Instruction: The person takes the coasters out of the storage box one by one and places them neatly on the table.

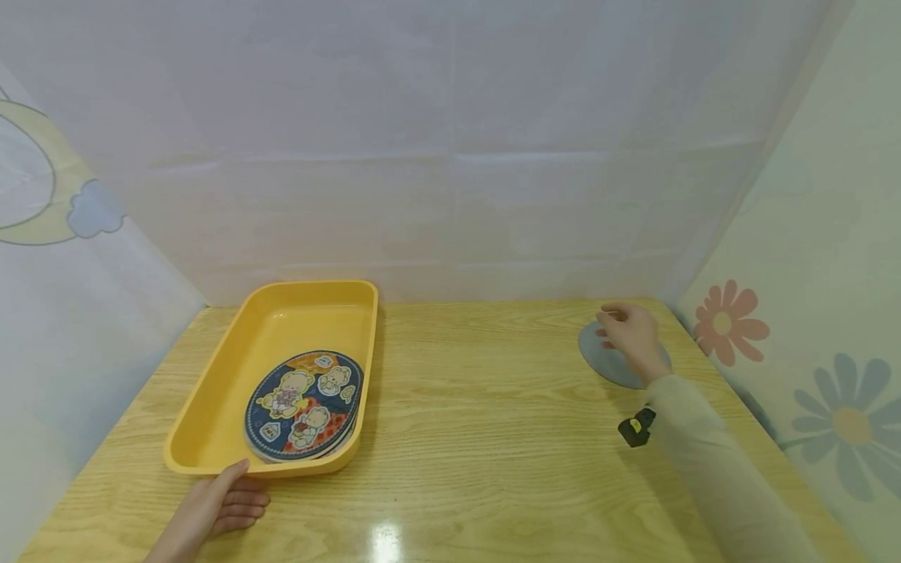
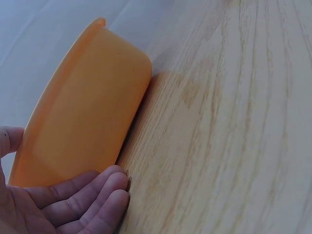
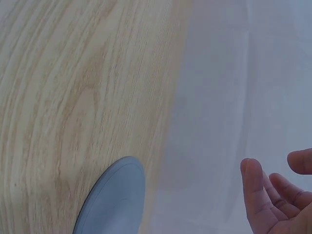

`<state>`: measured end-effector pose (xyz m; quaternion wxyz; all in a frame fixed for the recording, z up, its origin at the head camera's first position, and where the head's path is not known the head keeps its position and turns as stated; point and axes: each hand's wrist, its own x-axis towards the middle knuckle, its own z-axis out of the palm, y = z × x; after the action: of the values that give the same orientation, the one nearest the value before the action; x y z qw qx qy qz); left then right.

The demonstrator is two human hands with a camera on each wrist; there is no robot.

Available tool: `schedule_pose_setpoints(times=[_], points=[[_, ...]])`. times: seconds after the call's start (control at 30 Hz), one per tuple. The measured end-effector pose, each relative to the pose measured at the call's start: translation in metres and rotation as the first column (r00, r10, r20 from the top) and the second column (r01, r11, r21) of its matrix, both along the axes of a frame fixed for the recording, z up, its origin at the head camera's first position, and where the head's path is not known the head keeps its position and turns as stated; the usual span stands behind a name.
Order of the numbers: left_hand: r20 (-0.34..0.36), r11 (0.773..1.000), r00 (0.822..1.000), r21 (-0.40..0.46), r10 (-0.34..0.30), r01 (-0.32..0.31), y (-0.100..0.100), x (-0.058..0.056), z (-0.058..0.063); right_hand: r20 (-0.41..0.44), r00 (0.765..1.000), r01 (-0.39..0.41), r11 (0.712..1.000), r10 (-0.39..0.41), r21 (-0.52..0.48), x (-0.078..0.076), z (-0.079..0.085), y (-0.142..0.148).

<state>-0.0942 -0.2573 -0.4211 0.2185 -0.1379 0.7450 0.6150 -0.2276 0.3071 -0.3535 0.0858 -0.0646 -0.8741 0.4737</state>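
At the near left corner of a yellow tray (image 1: 211, 375), my left hand (image 1: 214, 508) grips the rim, with its thumb on top and its fingers against the outer wall. The left wrist view shows those fingers (image 2: 83, 200) bent at the foot of the tray wall. Inside the tray lies a small stack of round mats (image 1: 306, 403), the top one dark blue with cartoon bears. Far to the right, my right hand (image 1: 631, 336) hovers over a flat grey disc (image 1: 612, 363), holding nothing. Its fingers are loosely bent, and the right wrist view shows a gap between them and the disc.
The wooden table (image 1: 479, 407) spans the space between tray and disc. A pale cloth wall (image 1: 450, 195) rises behind its back edge, and printed side walls stand at left and right. A black device (image 1: 637, 428) sits on my right wrist.
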Motion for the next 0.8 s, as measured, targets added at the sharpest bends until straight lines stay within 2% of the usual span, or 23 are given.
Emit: schedule_pose_setpoints(times=[0.27,0.8], points=[[-0.007,1.0,1.0,0.011,-0.006,0.006,0.0,0.001,0.0,-0.027,1.0,0.003,1.0,-0.003,-0.004,-0.004,0.001,-0.008],[0.0,1.0,1.0,-0.002,-0.012,0.012,0.0,0.0,-0.001,0.004,1.0,-0.023,0.997,0.024,-0.07,-0.008,0.007,-0.025]])
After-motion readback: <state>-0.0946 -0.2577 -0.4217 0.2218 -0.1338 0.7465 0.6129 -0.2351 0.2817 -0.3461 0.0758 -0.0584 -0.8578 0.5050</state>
